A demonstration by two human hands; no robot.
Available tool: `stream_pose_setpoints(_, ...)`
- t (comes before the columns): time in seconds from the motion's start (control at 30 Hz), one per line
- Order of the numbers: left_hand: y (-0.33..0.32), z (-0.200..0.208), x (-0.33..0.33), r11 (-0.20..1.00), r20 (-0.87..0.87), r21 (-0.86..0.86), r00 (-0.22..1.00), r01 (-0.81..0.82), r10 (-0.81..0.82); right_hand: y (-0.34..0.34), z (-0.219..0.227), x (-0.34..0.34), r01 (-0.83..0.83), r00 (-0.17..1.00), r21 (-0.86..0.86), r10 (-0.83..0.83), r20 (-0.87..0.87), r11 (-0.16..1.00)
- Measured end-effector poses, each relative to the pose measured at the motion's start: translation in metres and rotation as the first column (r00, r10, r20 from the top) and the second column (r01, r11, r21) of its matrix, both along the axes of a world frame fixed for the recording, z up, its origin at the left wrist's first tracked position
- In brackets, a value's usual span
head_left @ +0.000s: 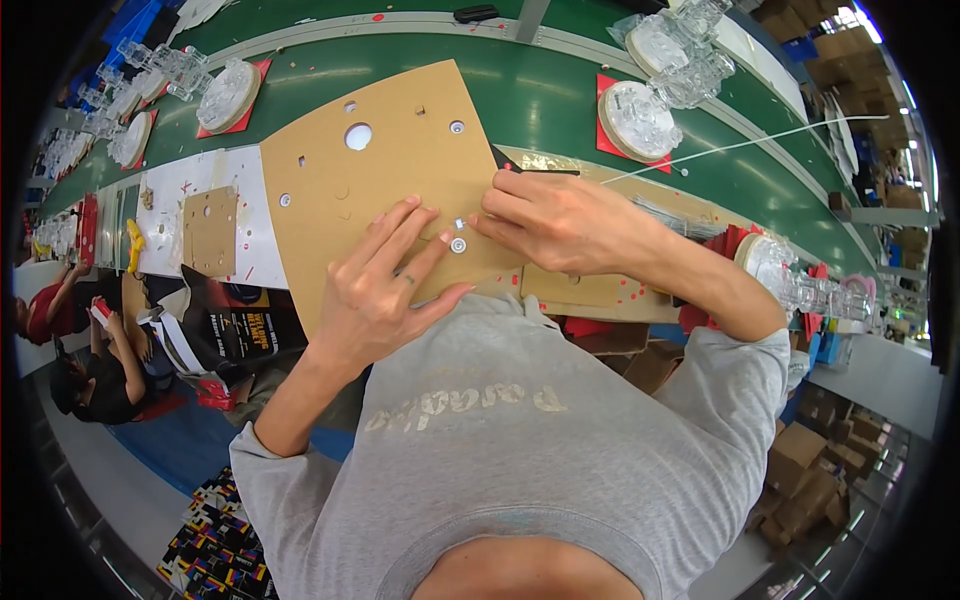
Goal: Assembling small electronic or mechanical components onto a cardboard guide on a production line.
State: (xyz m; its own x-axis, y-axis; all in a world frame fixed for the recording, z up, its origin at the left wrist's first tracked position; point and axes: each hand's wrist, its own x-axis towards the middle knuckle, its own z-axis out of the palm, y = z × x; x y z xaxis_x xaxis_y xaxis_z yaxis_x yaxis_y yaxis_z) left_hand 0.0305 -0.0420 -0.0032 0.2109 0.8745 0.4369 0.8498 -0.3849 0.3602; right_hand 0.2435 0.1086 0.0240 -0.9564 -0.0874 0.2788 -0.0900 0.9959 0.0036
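A large tan board (370,180) with a round hole, several small cut-outs and white ringed fittings lies at a slant in front of me. My left hand (385,285) rests on its near part, fingers stretched out across the surface. Just right of those fingertips are a small slot and a white ringed fitting (459,246). My right hand (550,220) has its fingers curled and pinched close to the slot; what they hold, if anything, is hidden. A thin white strip (740,150) reaches from behind the right hand toward the upper right.
Clear round stacked pieces on red squares stand on the green bench (430,90), among them one at the right (635,120) and one at the left (228,97). A smaller tan board (210,232) lies left. Two people work at far left. Cardboard boxes (795,455) sit lower right.
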Motion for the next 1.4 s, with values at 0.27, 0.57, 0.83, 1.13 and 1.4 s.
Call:
stream_pose_setpoints(0.27,0.0,-0.001,-0.001,1.0,-0.014,-0.007,1.0,0.008,-0.008,-0.011,0.027,-0.005,-0.061,0.983,0.195,0.025,0.179,0.979)
stream_pose_setpoints(0.57,0.0,-0.004,-0.001,1.0,0.002,0.009,1.0,0.013,-0.013,0.0,-0.01,0.003,0.083,0.994,-0.344,-0.102,-0.035,0.935)
stream_pose_setpoints(0.83,0.001,-0.003,-0.003,1.0,0.014,0.026,1.0,0.014,-0.014,0.012,-0.014,-0.003,0.006,0.995,-0.429,-0.049,-0.088,0.903)
stream_pose_setpoints(1.13,0.0,-0.004,-0.001,1.0,0.021,0.025,1.0,0.011,-0.011,0.008,-0.006,-0.004,0.043,0.997,-0.372,-0.061,-0.036,0.927)
stream_pose_setpoints(1.4,0.0,-0.005,-0.002,1.0,0.025,0.017,1.0,0.002,-0.003,0.0,-0.015,-0.005,0.015,0.99,-0.353,-0.064,-0.128,0.935)
